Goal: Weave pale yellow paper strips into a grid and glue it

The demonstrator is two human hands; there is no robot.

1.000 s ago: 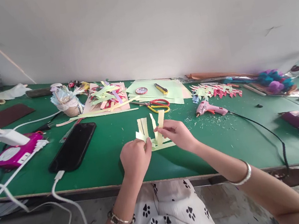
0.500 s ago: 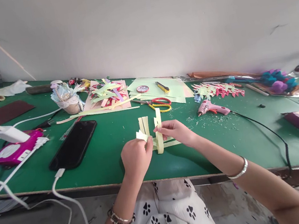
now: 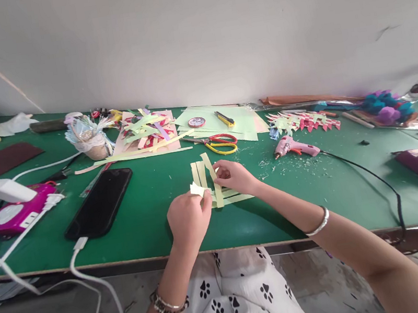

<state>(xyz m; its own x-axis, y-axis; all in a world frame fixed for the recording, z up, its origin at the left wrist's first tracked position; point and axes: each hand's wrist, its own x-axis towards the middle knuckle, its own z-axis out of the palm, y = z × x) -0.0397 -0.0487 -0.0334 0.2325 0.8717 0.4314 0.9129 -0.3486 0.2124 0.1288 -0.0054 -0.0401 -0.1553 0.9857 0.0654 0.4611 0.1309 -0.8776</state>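
Observation:
Over the green table, pale yellow-green paper strips (image 3: 198, 173) cross one another between my hands, some pointing away from me and some to the right. My left hand (image 3: 189, 217) is closed, thumb against the fingers, pinching the folded strips at their left end. My right hand (image 3: 235, 176) pinches one upright paper strip (image 3: 219, 195) near its middle; this strip lies over the sideways ones. The undersides of the fingers and part of the weave are hidden.
Beyond my hands lie red-and-yellow scissors (image 3: 221, 144), a box cutter (image 3: 224, 118) on paper sheets, and a heap of strips (image 3: 149, 129). A pink glue gun (image 3: 295, 147) is at right. At left are a phone (image 3: 99, 203) and a power strip (image 3: 19, 210).
The looped strip in my right hand has flattened down onto the others, its top now leaning left. My left hand keeps its pinch. The view has shifted slightly.

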